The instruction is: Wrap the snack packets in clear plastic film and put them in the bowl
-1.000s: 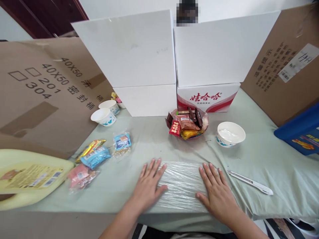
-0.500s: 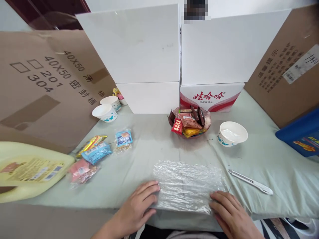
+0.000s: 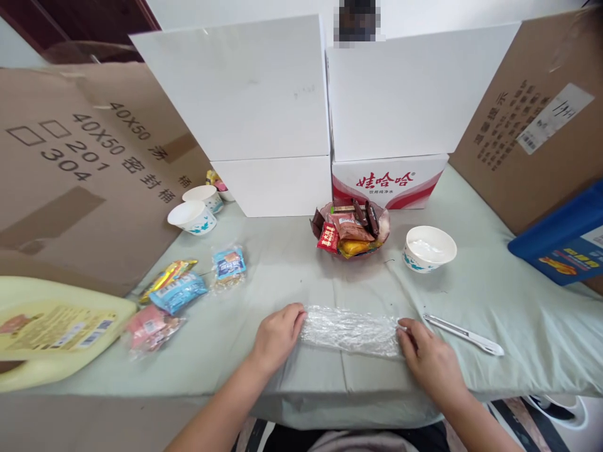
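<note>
A sheet of clear plastic wrap [image 3: 351, 330] lies folded into a narrow band on the pale green tablecloth [image 3: 292, 270] near the front edge. My left hand [image 3: 277, 334] grips its left end with curled fingers. Its right end is pinched by my right hand [image 3: 429, 358]. A white utility knife [image 3: 464, 334] lies just right of my right hand.
A bowl of wrapped snacks [image 3: 351, 230] and a white paper bowl [image 3: 428, 248] stand behind the wrap. Loose snack packets [image 3: 181, 292] and a yellow jug [image 3: 51, 326] lie left. Two paper cups [image 3: 194, 216], white boxes [image 3: 264, 119], cardboard sheets [image 3: 527, 125] and a blue box [image 3: 563, 242] ring the table.
My hands went from lying flat on the spread wrap to its near edge, then folded it away from me into a narrow band, gripping its ends.
</note>
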A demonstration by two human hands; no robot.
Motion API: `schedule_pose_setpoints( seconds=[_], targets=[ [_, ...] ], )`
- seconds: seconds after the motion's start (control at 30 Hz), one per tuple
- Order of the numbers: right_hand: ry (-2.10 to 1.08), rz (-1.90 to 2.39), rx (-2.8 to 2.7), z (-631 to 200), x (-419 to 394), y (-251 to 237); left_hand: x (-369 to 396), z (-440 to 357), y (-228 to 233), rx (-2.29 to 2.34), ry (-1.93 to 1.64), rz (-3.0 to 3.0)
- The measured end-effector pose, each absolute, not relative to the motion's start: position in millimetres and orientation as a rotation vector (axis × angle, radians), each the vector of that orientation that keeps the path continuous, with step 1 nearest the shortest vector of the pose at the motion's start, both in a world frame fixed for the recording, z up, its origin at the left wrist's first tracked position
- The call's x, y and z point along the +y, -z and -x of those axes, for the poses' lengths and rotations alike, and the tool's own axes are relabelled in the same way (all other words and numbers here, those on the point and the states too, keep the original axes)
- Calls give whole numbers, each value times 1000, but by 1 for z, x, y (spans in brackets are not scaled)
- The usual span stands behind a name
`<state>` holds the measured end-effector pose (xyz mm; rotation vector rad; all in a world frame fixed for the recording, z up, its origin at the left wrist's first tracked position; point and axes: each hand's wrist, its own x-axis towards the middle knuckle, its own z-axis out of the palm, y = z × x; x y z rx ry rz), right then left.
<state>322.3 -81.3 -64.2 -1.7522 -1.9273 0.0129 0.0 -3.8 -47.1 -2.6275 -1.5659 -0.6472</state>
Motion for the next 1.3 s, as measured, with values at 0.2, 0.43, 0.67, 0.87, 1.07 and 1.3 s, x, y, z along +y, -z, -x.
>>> schedule_pose_setpoints(
  seconds=[0.2,0.43,0.67,0.87,1.07,1.3],
  targets=[
    [231,1848,-1977,-320,-75,75,6,-11,55,-1646,281,2504],
    [267,1930,-1947,-318,-68,71,13,-21,43,-1833,-62,2455],
    [286,1962,-1940,-320,-70,64,23,-30,23,-1937,-185,2443],
    [264,1450,-2257,-293,-69,42,-5,-59,19,-1613,422,2541],
    [206,1383,-2490,-274,-67,68,-13,-77,41,-1686,289,2581],
    [290,1516,-2349,-315,-104,74,-17,-39,50,-1727,376,2448]
  ],
)
